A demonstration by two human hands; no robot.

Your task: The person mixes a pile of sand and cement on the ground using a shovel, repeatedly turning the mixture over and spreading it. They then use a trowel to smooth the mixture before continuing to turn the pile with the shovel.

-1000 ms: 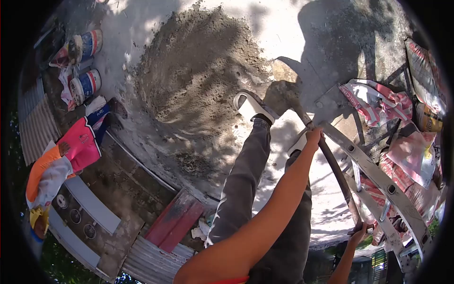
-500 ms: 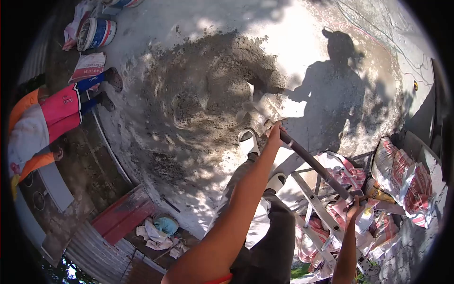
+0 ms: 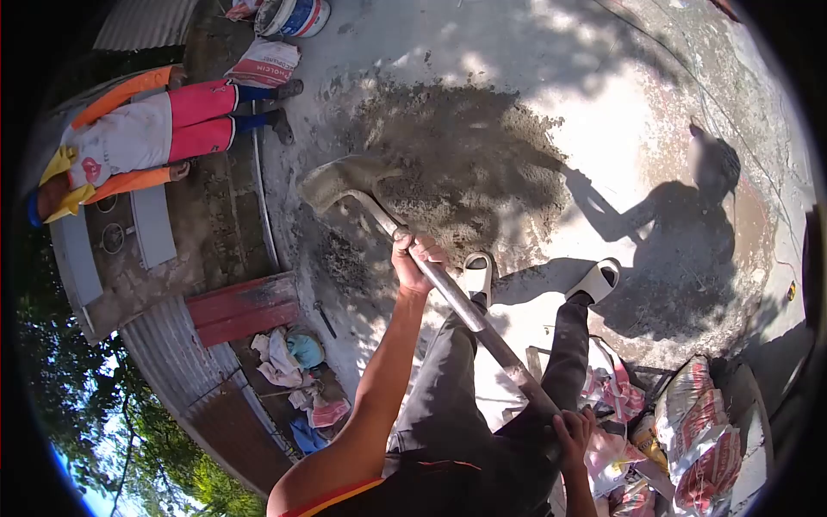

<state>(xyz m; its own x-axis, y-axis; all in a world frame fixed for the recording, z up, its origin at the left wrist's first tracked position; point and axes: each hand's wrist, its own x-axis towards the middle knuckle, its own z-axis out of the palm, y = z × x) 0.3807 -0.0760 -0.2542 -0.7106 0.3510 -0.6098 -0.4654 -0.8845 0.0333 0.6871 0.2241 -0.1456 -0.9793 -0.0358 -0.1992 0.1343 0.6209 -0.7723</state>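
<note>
A long-handled shovel (image 3: 469, 312) runs slantwise across the view, its blade (image 3: 332, 181) up at the left over the edge of the wet grey mix (image 3: 482, 164). My left hand (image 3: 416, 260) is wrapped round the shaft near the blade. Lower right, my right hand (image 3: 573, 435) grips the far end of the shaft, fingers curled over it. Whether the blade carries any mix is hard to tell. My feet, in light slip-on shoes (image 3: 594, 280), stand apart beside the mix.
Another person (image 3: 129, 138) stands at the left edge of the slab. A cement bag (image 3: 265, 65) and a bucket (image 3: 297, 15) are at the top left. Filled sacks (image 3: 702, 431) lie at the lower right, a red metal sheet (image 3: 244, 308) at the lower left.
The shovel blade has swung from the mix's near right side to its left, raised, with my left hand. My right foot has moved right, and the view has turned.
</note>
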